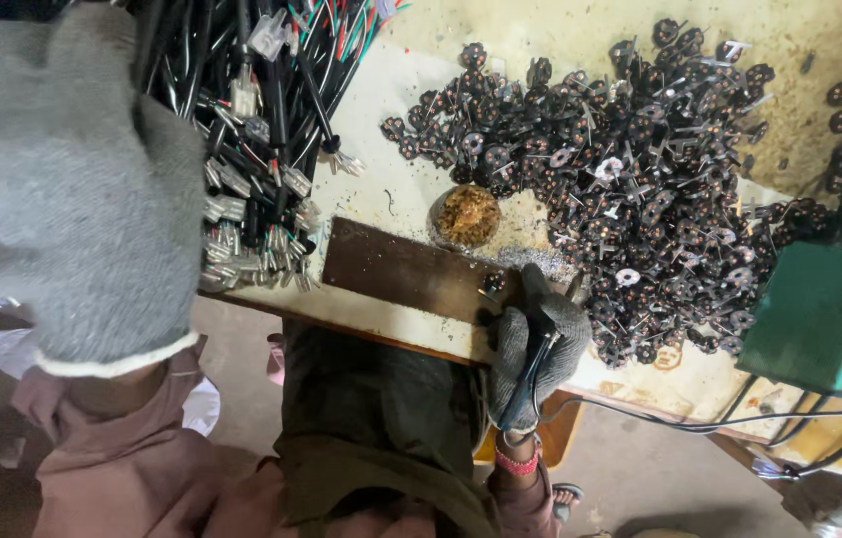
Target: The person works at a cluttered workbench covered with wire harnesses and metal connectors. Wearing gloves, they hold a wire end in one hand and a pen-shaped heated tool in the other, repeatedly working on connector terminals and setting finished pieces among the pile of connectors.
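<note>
On the pale, stained bench (411, 194), the right hand (532, 344), in a grey knitted glove, is closed around a dark pen-shaped tool with a black cable (530, 371), its tip resting at the end of a flat brown rectangular metal plate (401, 269). Just behind the plate stands a small round pot of crumbly yellow-brown material (466, 215). To the right of the pot spreads a large heap of small black round plug inserts with metal pins (630, 179), which the right hand touches at its near edge. A green metal box (829, 319) sits at the far right. The left hand (77, 189), also grey-gloved, is raised close to the camera beside a bundle of black cables with metal terminals (256, 169); whether its fingers are apart or closed on anything cannot be told.
</note>
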A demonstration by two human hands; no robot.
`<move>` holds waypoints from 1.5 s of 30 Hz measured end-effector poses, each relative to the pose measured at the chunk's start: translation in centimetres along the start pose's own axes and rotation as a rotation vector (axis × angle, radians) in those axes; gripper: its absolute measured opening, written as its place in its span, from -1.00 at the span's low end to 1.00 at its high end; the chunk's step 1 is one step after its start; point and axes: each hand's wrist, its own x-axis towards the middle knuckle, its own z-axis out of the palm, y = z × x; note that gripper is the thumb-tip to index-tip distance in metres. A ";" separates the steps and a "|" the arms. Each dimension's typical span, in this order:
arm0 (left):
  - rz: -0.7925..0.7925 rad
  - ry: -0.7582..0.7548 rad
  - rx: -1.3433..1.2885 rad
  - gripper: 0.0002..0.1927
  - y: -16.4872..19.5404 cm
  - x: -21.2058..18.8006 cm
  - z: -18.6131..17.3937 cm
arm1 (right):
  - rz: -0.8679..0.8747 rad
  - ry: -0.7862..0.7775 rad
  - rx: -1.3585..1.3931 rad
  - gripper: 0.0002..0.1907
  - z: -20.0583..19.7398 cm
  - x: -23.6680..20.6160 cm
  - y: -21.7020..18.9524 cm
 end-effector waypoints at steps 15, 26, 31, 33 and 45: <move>0.683 -0.940 -0.969 -0.62 7.4 -9.1 1.8 | 0.094 -0.069 -0.293 -0.84 -2.2 1.0 -5.4; -0.188 -1.065 -1.544 -0.81 12.3 -11.9 4.7 | 0.386 0.094 0.100 -0.90 -0.9 -1.8 -3.3; -0.130 -0.864 -1.702 -0.84 12.2 -11.7 4.4 | -0.039 -0.210 -0.356 -0.86 -0.7 -0.7 -2.2; -0.141 -0.829 -1.708 -0.84 12.2 -11.6 4.5 | 0.168 -0.101 -0.145 -0.87 -0.2 -0.9 -2.8; -0.021 -0.683 -1.724 -0.87 12.3 -12.8 4.3 | 0.455 -0.234 0.209 -0.39 -0.2 -1.2 -4.8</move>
